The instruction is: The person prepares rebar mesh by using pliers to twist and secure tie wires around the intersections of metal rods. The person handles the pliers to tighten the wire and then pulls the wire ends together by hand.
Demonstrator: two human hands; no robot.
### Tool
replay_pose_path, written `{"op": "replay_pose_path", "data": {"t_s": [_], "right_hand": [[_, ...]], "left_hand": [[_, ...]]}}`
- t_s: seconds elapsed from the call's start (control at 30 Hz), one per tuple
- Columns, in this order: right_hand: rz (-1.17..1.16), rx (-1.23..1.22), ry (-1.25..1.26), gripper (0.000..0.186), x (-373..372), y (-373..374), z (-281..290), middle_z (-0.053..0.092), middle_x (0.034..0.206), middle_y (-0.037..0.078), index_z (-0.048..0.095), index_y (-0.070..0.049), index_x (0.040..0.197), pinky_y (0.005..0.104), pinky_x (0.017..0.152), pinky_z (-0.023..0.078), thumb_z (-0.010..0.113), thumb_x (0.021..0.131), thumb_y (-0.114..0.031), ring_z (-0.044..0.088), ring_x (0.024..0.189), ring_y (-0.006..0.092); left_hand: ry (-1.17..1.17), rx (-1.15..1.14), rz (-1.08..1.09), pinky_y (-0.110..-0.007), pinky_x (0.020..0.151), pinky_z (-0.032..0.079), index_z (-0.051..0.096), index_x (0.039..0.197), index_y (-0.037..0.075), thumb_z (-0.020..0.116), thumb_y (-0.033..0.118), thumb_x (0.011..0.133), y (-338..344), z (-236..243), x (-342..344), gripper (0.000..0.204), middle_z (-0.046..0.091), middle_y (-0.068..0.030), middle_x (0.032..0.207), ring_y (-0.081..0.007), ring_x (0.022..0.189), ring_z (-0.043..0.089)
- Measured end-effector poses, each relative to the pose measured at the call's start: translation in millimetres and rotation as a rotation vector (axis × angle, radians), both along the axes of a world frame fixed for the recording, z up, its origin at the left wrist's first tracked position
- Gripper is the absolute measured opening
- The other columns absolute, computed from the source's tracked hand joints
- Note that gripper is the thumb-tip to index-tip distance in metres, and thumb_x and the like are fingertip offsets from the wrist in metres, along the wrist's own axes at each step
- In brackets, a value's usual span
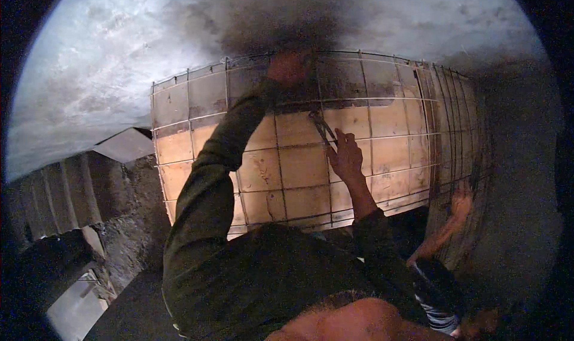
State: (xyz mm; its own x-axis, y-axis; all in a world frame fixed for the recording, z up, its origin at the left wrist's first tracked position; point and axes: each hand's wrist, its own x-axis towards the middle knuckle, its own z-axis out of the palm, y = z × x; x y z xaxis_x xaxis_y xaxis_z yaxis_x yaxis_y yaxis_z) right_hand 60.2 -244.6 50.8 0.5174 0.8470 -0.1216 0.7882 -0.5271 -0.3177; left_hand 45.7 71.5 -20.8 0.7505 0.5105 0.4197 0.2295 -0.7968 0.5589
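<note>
Grip first: holding pincers [324, 130] in curled right hand [347, 157], ideally steadying their tip square to the wire grid [278, 147] just beyond, with left hand [291, 69] farther up-left, too blurred to tell its finger state.

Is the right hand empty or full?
Not empty: the right hand holds a pincer-like tool, its handles running into the hand.

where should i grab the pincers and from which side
The pincers are probably best gripped by the lower part of their handles, coming from the lower right: they slant with the head up and left, and the handles run down into the right hand.
</note>
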Motion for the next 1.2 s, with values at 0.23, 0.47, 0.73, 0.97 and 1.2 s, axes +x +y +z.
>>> {"op": "replay_pose_path", "data": {"t_s": [0.23, 0.47, 0.73, 0.97, 1.2], "right_hand": [[0.071, -0.038, -0.009, 0.043, -0.2, 7.3, -17.7, 0.048, 0.105, 0.023, 0.044, -0.004, 0.124, 0.0465, 0.069, 0.049, 0.055, 0.085, -0.018, 0.056, 0.085, 0.0398], [-0.296, -0.013, 0.514, 0.036, 16.6, 13.7, 3.4, 0.051, 0.067, -0.002, 0.059, -0.001, 0.108, 0.0233, 0.056, 0.043, 0.057, 0.09, -0.032, 0.048, 0.061, 0.0074], [-0.175, -0.119, 0.457, 0.028, 99.2, 77.0, 75.8, 0.061, 0.075, 0.003, 0.056, -0.001, 0.111, 0.0252, 0.057, 0.047, 0.051, 0.092, -0.02, 0.056, 0.066, 0.0092], [0.425, -0.372, -0.352, 0.053, 145.3, 177.2, 57.4, 0.064, 0.081, 0.018, 0.045, -0.013, 0.13, 0.0456, 0.066, 0.052, 0.053, 0.078, -0.011, 0.062, 0.073, 0.035], [0.512, -0.578, -0.733, 0.061, 122.1, 192.2, 62.5, 0.057, 0.095, 0.026, 0.033, -0.009, 0.137, 0.0484, 0.072, 0.048, 0.052, 0.079, -0.005, 0.057, 0.087, 0.0396]], "left_hand": [[0.041, -0.314, -0.1, -0.048, 0.072, 0.047, 0.061, 0.096, 0.007, 0.059, 0.026, 0.079, 21.4, -67.0, 39.6, 0.025, 0.059, -0.0174, 0.09, -0.0349, 0.08, 0.057], [0.01, -0.45, -0.122, -0.046, 0.065, 0.045, 0.061, 0.085, 0.007, 0.057, 0.026, 0.079, 26.9, -89.4, 61.5, 0.021, 0.058, -0.0169, 0.08, -0.0328, 0.071, 0.056], [-0.056, -0.63, -0.25, -0.046, 0.057, 0.042, 0.059, 0.071, 0.005, 0.055, 0.024, 0.079, -0.2, -86.2, 105.7, 0.021, 0.056, -0.0164, 0.069, -0.031, 0.062, 0.054], [-0.174, -0.123, -0.078, -0.045, 0.056, 0.044, 0.059, 0.069, 0.004, 0.054, 0.018, 0.078, 1.7, -103.6, 82.6, 0.017, 0.056, -0.0154, 0.067, -0.0286, 0.062, 0.055], [-0.026, -0.767, -0.235, -0.046, 0.063, 0.048, 0.061, 0.07, 0.004, 0.05, 0.018, 0.081, 16.0, -48.4, 46.6, 0.02, 0.058, -0.0169, 0.072, -0.0321, 0.068, 0.059]]}}
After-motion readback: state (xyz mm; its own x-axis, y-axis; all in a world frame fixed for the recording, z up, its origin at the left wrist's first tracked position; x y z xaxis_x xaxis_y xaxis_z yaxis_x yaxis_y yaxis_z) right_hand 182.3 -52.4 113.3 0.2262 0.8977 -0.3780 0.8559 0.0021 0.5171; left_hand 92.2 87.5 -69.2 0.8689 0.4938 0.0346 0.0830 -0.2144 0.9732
